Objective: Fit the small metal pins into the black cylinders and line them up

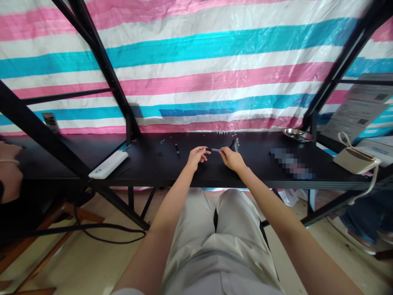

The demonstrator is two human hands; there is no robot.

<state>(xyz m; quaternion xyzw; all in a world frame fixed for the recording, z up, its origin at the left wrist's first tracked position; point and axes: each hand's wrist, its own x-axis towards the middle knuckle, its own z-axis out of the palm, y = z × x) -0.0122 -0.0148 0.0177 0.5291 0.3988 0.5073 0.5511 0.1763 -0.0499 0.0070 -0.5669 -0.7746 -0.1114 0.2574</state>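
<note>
My right hand (pixel 231 158) rests on the black table (pixel 172 172) with its fingers pinched round a small silvery metal piece (pixel 215 150) that points left. My left hand (pixel 197 156) is just left of it, fingers curled in a pinch close to the piece's tip; whether it holds anything is too small to tell. A small dark clip-like part (pixel 235 144) lies right behind my right hand. A short black piece (pixel 177 148) lies to the left of my hands. Tiny metal bits (pixel 221 132) are lined up along the table's far edge.
A white power bank (pixel 108 164) sits on the table's left end, its cable hanging to the floor. A metal dish (pixel 297 135) is at the back right, a white device with cord (pixel 356 159) farther right. Black frame bars cross left and right. Another person's hand (pixel 9 164) is at far left.
</note>
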